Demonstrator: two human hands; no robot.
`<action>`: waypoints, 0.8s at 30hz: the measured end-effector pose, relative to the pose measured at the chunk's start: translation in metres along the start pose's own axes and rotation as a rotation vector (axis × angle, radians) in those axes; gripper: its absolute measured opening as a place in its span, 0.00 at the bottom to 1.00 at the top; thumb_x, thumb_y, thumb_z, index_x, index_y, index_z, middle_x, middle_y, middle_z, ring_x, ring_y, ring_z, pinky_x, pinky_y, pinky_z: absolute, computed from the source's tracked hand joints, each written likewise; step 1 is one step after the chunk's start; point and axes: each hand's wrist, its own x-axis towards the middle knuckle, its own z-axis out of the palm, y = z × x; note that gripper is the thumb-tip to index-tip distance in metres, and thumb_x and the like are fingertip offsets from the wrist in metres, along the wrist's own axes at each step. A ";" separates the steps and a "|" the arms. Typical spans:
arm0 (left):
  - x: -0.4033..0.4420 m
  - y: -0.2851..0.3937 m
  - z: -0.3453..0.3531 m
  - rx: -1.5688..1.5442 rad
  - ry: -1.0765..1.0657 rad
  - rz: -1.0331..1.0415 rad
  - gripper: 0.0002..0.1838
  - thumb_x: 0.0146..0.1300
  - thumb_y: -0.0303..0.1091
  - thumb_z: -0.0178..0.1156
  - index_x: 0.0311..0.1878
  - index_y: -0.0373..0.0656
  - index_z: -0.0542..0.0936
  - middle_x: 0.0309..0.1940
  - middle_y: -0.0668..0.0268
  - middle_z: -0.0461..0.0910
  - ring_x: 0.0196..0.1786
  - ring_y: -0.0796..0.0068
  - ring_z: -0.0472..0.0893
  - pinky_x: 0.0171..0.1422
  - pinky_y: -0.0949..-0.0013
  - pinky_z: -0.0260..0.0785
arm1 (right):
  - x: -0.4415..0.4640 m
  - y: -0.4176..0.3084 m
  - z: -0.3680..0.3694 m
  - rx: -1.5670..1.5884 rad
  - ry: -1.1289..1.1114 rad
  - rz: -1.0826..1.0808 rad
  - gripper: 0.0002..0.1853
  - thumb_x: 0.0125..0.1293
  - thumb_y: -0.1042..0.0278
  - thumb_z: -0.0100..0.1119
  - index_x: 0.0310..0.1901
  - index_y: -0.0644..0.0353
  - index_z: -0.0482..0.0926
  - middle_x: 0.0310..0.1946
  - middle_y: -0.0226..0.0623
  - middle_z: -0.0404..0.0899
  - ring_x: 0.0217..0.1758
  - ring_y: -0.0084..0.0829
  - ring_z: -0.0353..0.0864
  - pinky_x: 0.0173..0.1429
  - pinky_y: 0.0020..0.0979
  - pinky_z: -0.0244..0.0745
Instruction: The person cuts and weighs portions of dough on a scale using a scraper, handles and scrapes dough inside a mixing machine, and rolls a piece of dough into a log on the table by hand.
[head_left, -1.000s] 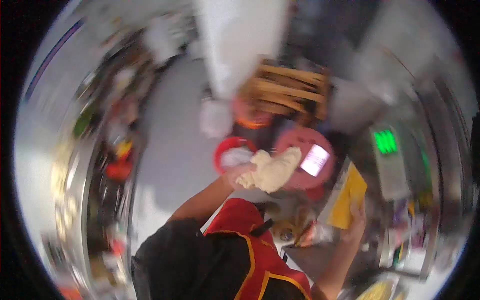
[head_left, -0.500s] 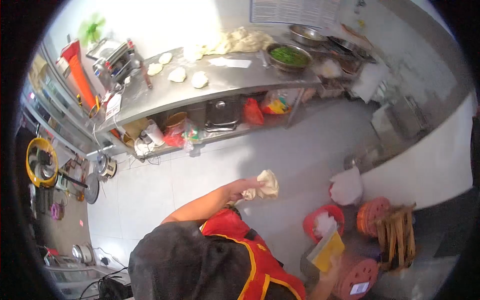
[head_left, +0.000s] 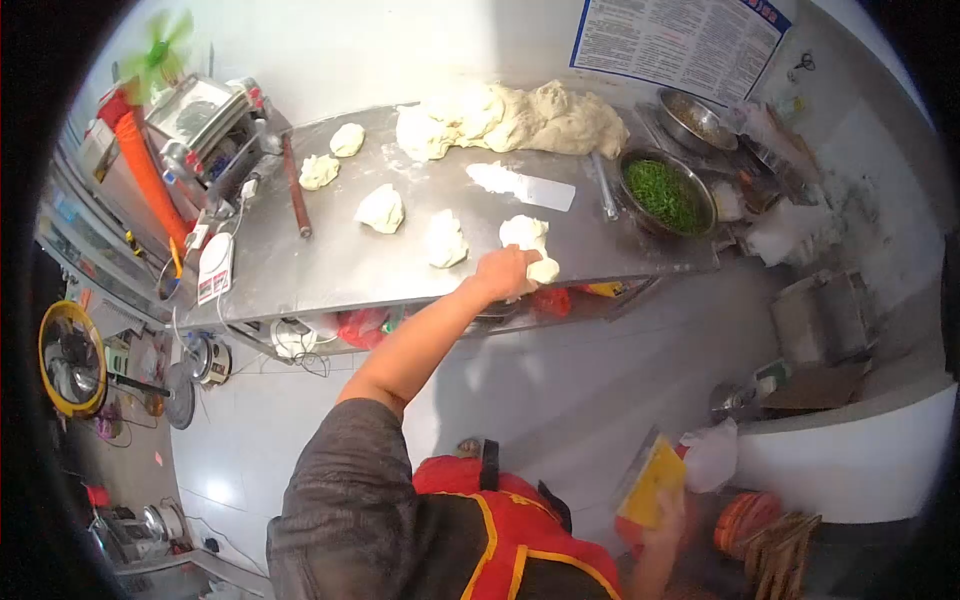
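Observation:
My left hand is closed round part of a pale dough piece at the front edge of the steel table. To its left on the table lie further dough lumps, one close by and another beyond it. A large dough mass rests along the back. Low on the right, my right hand grips a yellow-handled scraper over the floor; its fingers are slightly blurred.
A bowl of chopped greens, a metal bowl and a white flat blade are on the table. A rolling pin and a white scale stand left. A fan is far left; red stools are lower right.
The view has turned towards the table and come closer. My left hand has moved forward with the dough, from over the floor to the table edge. My right hand still holds the scraper.

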 end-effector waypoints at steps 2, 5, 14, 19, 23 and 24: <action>0.044 -0.029 0.022 0.122 -0.049 -0.044 0.25 0.55 0.42 0.57 0.59 0.61 0.71 0.56 0.51 0.70 0.48 0.56 0.79 0.49 0.57 0.72 | 0.019 -0.004 0.020 -0.031 0.038 0.051 0.34 0.54 0.82 0.49 0.65 0.58 0.57 0.55 0.40 0.68 0.56 0.40 0.72 0.55 0.41 0.73; 0.094 -0.062 0.052 0.217 -0.057 -0.172 0.30 0.56 0.40 0.56 0.64 0.63 0.65 0.63 0.48 0.62 0.50 0.56 0.79 0.48 0.59 0.72 | 0.060 -0.017 0.054 -0.129 0.096 0.022 0.33 0.54 0.82 0.49 0.65 0.59 0.57 0.55 0.41 0.68 0.56 0.40 0.71 0.57 0.41 0.71; 0.166 -0.142 -0.039 -0.927 0.361 -0.341 0.23 0.57 0.49 0.61 0.49 0.43 0.79 0.39 0.60 0.80 0.39 0.70 0.79 0.45 0.66 0.69 | 0.252 -0.077 0.143 -0.369 -0.060 -0.192 0.34 0.57 0.76 0.53 0.66 0.61 0.56 0.55 0.40 0.69 0.55 0.36 0.71 0.56 0.35 0.69; 0.245 -0.145 -0.062 -1.277 0.421 -0.412 0.21 0.58 0.31 0.57 0.56 0.39 0.73 0.47 0.55 0.76 0.49 0.71 0.75 0.52 0.69 0.66 | 0.357 -0.069 0.216 -0.859 -0.307 -0.255 0.28 0.61 0.69 0.54 0.63 0.60 0.60 0.47 0.41 0.74 0.50 0.33 0.74 0.55 0.33 0.68; 0.345 -0.148 -0.070 -0.618 0.685 -0.139 0.19 0.56 0.26 0.54 0.54 0.37 0.74 0.45 0.50 0.76 0.51 0.56 0.74 0.56 0.62 0.66 | 0.440 0.015 0.246 -0.791 -0.308 -0.104 0.25 0.62 0.67 0.54 0.60 0.60 0.62 0.44 0.38 0.74 0.47 0.31 0.74 0.54 0.33 0.68; 0.370 -0.154 -0.072 -0.361 0.771 -0.019 0.19 0.56 0.25 0.53 0.52 0.35 0.74 0.44 0.50 0.77 0.50 0.53 0.75 0.56 0.60 0.66 | 0.445 0.029 0.260 -0.750 -0.286 -0.105 0.24 0.62 0.66 0.54 0.59 0.60 0.62 0.44 0.38 0.74 0.47 0.31 0.74 0.54 0.33 0.68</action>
